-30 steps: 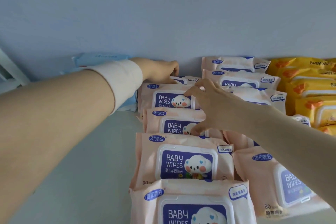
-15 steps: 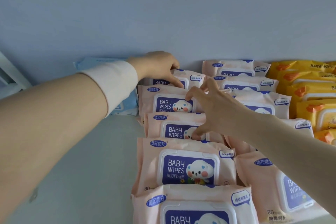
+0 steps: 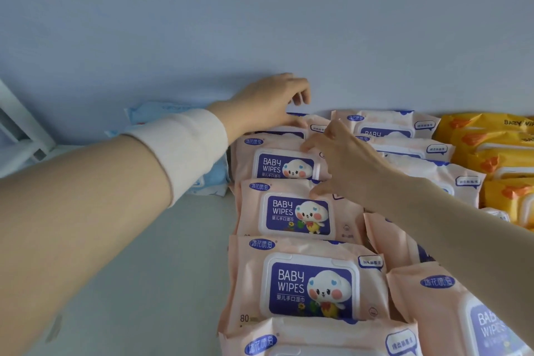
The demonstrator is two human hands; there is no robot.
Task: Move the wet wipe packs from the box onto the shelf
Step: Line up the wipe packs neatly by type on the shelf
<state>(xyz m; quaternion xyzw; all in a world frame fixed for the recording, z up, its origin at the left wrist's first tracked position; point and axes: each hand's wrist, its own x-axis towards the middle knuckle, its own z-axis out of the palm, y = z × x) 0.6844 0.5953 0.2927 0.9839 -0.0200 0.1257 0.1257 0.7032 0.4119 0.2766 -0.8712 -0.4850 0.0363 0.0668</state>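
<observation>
Fingers [image 3: 300, 97] of the left hand [image 3: 265, 107] curled over the rear pink pack [image 3: 316, 124] on the shelf [image 3: 144, 269], gripping its top edge. Right hand [image 3: 344, 159] lay spread, fingertips steadying the next pack [image 3: 284, 166]. Recommended: seat the gripped pack flush against the wall [image 3: 260, 23] beyond both hands.

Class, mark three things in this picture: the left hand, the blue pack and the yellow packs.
left hand [image 3: 265, 104]: head view, on the back of the hand.
blue pack [image 3: 156, 113]: head view, on its upper part, above the white sleeve.
yellow packs [image 3: 491, 137]: head view, on the face of a rear pack.
</observation>
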